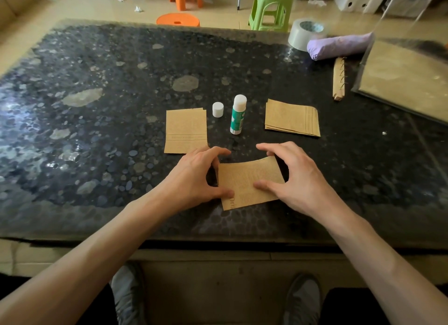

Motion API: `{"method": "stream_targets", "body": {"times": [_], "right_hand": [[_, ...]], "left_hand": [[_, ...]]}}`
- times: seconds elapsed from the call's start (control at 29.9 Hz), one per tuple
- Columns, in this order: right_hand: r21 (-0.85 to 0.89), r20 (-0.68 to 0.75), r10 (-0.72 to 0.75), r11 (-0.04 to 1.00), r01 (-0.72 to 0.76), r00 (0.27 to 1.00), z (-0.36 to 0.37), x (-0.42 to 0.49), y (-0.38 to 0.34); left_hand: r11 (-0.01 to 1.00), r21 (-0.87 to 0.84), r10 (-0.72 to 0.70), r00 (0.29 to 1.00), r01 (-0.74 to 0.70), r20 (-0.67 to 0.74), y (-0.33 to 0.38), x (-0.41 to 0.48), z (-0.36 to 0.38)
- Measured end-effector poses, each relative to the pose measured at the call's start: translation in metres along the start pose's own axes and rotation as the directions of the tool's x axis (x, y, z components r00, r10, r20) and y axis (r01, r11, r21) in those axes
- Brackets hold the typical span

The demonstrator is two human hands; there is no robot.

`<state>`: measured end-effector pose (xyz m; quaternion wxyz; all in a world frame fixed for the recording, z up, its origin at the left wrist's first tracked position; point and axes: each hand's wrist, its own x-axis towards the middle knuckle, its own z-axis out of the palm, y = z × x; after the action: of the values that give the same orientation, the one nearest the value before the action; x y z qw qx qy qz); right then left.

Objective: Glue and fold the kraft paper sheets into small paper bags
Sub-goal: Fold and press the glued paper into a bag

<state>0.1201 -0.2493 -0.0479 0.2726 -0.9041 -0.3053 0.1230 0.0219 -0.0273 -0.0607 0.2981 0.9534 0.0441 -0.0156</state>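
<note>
Black pebble-flecked tabletop (97,135), green stool (271,7) beyond; left hand (196,176), right hand (291,176), each grip tight on the kraft sheet (244,181).

Open room across the whole left side of the tabletop (97,130), out to its far edge. Near the front edge, taken up by the left hand (196,176) and right hand (295,179), wrapped round a curled kraft sheet (247,181). Blocked straight ahead by an upright glue stick (238,116), its cap (217,109) just beside it on the left. Flanked by a flat kraft stack (185,131) to the left and a second stack (292,118) to the right, with narrow lanes between each and the glue stick. Crowded at the far right: tape roll (305,34), purple bundle (339,45), spiral-bound strip (339,81), clear folder (400,79). Open again between the second stack and the clear folder.
</note>
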Motion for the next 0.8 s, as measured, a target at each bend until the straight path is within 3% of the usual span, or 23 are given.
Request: {"method": "stream_targets", "body": {"times": [0.17, 0.43, 0.53, 0.63, 0.8], "right_hand": [[0.069, -0.116, -0.008, 0.997, 0.016, 0.993, 0.002, 0.002, 0.002], [0.474, -0.21, 0.031, 0.877, 0.074, 0.977, -0.007, 0.0, -0.002], [0.57, -0.204, 0.087, 0.82, 0.046, 0.975, -0.007, -0.001, -0.004], [0.664, -0.182, 0.149, 0.748, 0.01, 0.972, -0.009, -0.001, -0.008], [0.82, 0.052, 0.233, 0.545, -0.175, 0.971, -0.01, -0.002, -0.014]], "left_hand": [[1.0, -0.003, -0.008, 1.0, 0.008, 0.01, -0.001, 0.0, -0.001], [0.996, -0.078, -0.044, 0.999, 0.042, -0.026, -0.002, 0.002, 0.0], [0.969, -0.239, -0.07, 0.997, 0.066, -0.011, 0.003, 0.003, -0.005], [0.837, -0.537, -0.138, 0.99, 0.106, -0.019, 0.01, 0.0, -0.009], [0.745, -0.647, -0.236, 0.971, 0.161, -0.029, 0.014, -0.002, -0.012]]}}
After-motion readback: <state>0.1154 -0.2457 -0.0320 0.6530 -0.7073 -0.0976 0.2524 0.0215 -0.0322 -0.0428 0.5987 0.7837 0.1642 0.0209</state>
